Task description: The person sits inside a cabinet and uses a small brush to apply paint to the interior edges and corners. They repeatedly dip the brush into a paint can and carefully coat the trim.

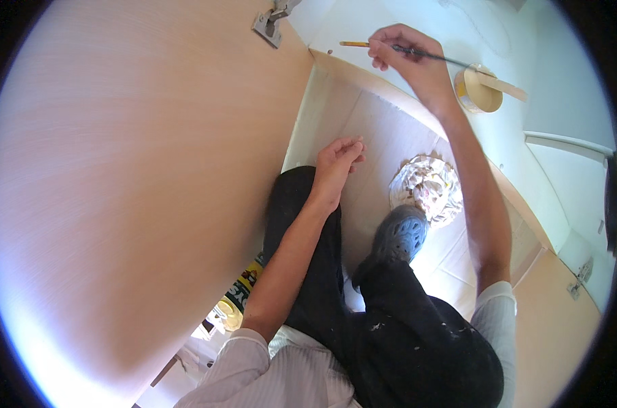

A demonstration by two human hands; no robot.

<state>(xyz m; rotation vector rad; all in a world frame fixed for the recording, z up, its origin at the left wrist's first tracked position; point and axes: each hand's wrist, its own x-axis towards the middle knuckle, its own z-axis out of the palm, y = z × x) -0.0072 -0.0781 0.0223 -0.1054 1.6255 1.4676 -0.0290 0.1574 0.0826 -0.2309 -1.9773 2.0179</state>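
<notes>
My right hand (405,51) is raised at the cabinet's front edge, its fingers closed round a slim paintbrush (417,52). The brush's dark handle slants to the right, and its yellowish tip points left toward the cabinet door (145,149). Just left of that tip, a small brown spot (329,52) shows on the pale cabinet floor. Lower down, over my knee, my left hand (340,163) has its thumb and fingers pinched together; whatever they may hold is too small to tell. Right of my right wrist stands a round tub (480,90) with a flat wooden stick (502,86) across it.
A metal hinge (268,28) sticks out at the door's top edge. Crumpled wrapping (427,189) lies on the tiled floor beside my dark clog (400,234). Behind my left forearm are a green and yellow package (244,285) and a yellow-lidded container (228,314). Another door with a hinge (580,279) stands right.
</notes>
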